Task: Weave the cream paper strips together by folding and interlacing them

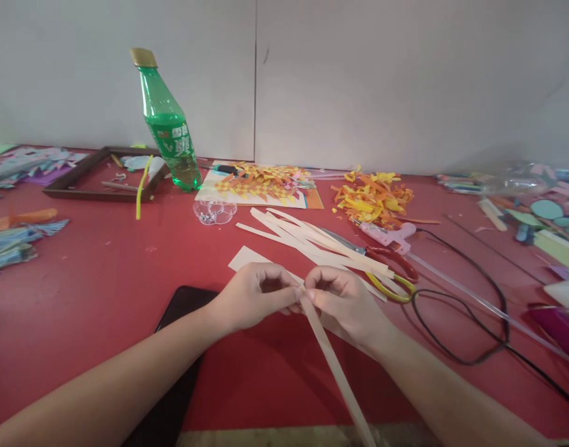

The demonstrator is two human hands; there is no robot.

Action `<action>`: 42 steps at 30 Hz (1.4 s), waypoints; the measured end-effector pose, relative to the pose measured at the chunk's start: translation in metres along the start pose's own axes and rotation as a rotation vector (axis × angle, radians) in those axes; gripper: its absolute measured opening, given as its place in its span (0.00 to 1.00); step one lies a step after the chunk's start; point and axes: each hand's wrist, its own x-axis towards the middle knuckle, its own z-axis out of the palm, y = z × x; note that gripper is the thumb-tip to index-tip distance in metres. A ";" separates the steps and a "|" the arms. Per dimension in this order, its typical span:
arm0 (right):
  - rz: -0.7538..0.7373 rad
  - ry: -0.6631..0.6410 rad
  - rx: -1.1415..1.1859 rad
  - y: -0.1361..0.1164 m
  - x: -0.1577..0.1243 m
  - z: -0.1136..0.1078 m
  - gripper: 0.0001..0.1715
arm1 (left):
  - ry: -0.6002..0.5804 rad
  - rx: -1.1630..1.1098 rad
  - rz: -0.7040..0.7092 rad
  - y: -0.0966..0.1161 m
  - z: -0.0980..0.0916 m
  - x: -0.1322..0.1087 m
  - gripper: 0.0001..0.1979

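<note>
Both my hands meet near the middle of the view, fingertips pinched on the end of a long cream paper strip (333, 363). My left hand (256, 295) grips it from the left, and my right hand (342, 301) from the right, thumbs almost touching. The strip hangs down toward the table's front edge. Under my hands lies a wider piece of cream paper (247, 257), partly hidden. Just beyond, a pile of loose cream paper strips (307, 242) rests over scissors (398, 264) with red and yellow handles.
A pink glue gun (390, 236) with a looping black cord (502, 292) lies right. Behind are a green bottle (170, 124), a small clear dish (214, 213), woven orange-yellow paper (265, 183) and orange-yellow scraps (375, 198). A brown frame (79, 194) sits left; a black phone-like slab (172, 379) is beneath my left forearm.
</note>
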 end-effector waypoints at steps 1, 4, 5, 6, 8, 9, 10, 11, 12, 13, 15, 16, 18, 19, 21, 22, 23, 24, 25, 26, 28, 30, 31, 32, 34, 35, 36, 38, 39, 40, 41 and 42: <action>0.000 0.004 0.003 0.000 0.000 0.000 0.08 | 0.000 -0.010 0.003 0.000 0.000 0.000 0.10; 0.007 0.013 0.015 -0.001 0.000 0.000 0.08 | 0.012 -0.013 0.042 0.000 -0.001 0.001 0.08; 0.011 0.017 0.014 -0.001 0.000 0.000 0.09 | 0.018 -0.003 0.062 -0.001 -0.001 0.001 0.08; 0.016 0.020 0.011 -0.002 0.000 0.001 0.09 | 0.022 0.012 0.080 -0.001 -0.001 0.001 0.08; 0.018 0.031 0.002 -0.002 -0.001 0.001 0.08 | 0.023 0.043 0.100 -0.001 -0.001 0.001 0.08; 0.014 0.036 -0.001 -0.003 -0.001 0.002 0.08 | 0.022 0.047 0.104 -0.001 0.000 0.001 0.08; 0.008 0.040 -0.003 -0.003 -0.001 0.002 0.08 | 0.021 0.043 0.107 -0.001 0.000 0.001 0.08; 0.003 0.042 -0.005 -0.003 -0.001 0.002 0.08 | 0.019 0.031 0.105 -0.001 0.001 0.002 0.08; -0.001 0.041 -0.007 -0.003 -0.001 0.003 0.08 | 0.020 0.011 0.102 -0.001 0.001 0.002 0.09; -0.004 0.040 -0.007 -0.003 -0.001 0.003 0.08 | 0.023 -0.015 0.096 -0.001 0.001 0.002 0.09; 0.000 0.052 -0.028 -0.004 0.000 0.003 0.07 | 0.051 -0.069 0.084 0.000 0.000 0.003 0.10; 0.002 0.067 -0.056 -0.005 -0.001 0.003 0.07 | 0.079 -0.095 0.083 0.000 -0.001 0.004 0.11; 0.005 0.095 -0.135 -0.007 -0.001 0.004 0.06 | 0.152 -0.135 0.096 0.001 -0.005 0.005 0.11; 0.004 0.102 -0.174 -0.008 -0.002 0.004 0.06 | 0.188 -0.149 0.108 0.002 -0.007 0.006 0.11; -0.012 0.102 -0.221 -0.009 -0.002 0.004 0.05 | 0.257 -0.174 0.141 0.001 -0.011 0.007 0.09; -0.021 0.103 -0.232 -0.009 -0.002 0.004 0.04 | 0.287 -0.186 0.158 0.001 -0.012 0.007 0.09; -0.031 0.106 -0.238 -0.009 -0.002 0.003 0.04 | 0.311 -0.195 0.173 0.000 -0.013 0.007 0.09; -0.040 0.109 -0.238 -0.008 -0.001 0.003 0.04 | 0.329 -0.205 0.184 0.000 -0.014 0.007 0.09; -0.045 0.110 -0.235 -0.007 -0.001 0.002 0.03 | 0.336 -0.215 0.184 0.000 -0.014 0.007 0.09; -0.042 0.110 -0.228 -0.006 -0.001 0.001 0.03 | 0.331 -0.224 0.174 0.000 -0.013 0.007 0.09; -0.026 0.115 -0.196 -0.005 0.000 0.001 0.03 | 0.276 -0.222 0.119 0.001 -0.011 0.006 0.11; 0.000 0.111 -0.147 -0.003 0.001 0.001 0.04 | 0.159 -0.141 0.027 0.002 -0.008 0.006 0.13; 0.013 0.102 -0.122 -0.003 0.001 0.001 0.05 | 0.098 -0.073 -0.012 0.002 -0.006 0.006 0.14; 0.021 0.089 -0.099 -0.002 0.001 0.002 0.06 | 0.049 -0.006 -0.035 0.001 -0.005 0.006 0.14; 0.017 0.069 -0.091 -0.002 0.001 0.002 0.07 | 0.012 0.069 -0.043 0.000 -0.003 0.007 0.15; 0.002 0.071 -0.105 -0.002 0.001 0.002 0.07 | 0.021 0.064 -0.038 -0.001 -0.002 0.007 0.15; -0.020 0.078 -0.127 -0.002 0.002 0.002 0.07 | 0.040 0.032 -0.038 -0.001 -0.002 0.007 0.15; -0.061 0.092 -0.172 -0.002 0.003 0.002 0.06 | 0.071 -0.051 -0.043 -0.002 -0.001 0.006 0.14; -0.076 0.093 -0.189 -0.002 0.003 0.001 0.06 | 0.085 -0.088 -0.038 -0.002 -0.002 0.006 0.13; -0.088 0.092 -0.205 -0.002 0.003 0.001 0.05 | 0.101 -0.117 -0.027 -0.001 -0.002 0.006 0.13; -0.099 0.091 -0.223 -0.003 0.003 0.001 0.05 | 0.125 -0.137 -0.013 -0.001 -0.002 0.006 0.12; -0.111 0.090 -0.242 -0.004 0.003 0.001 0.04 | 0.163 -0.152 0.005 -0.001 -0.003 0.006 0.11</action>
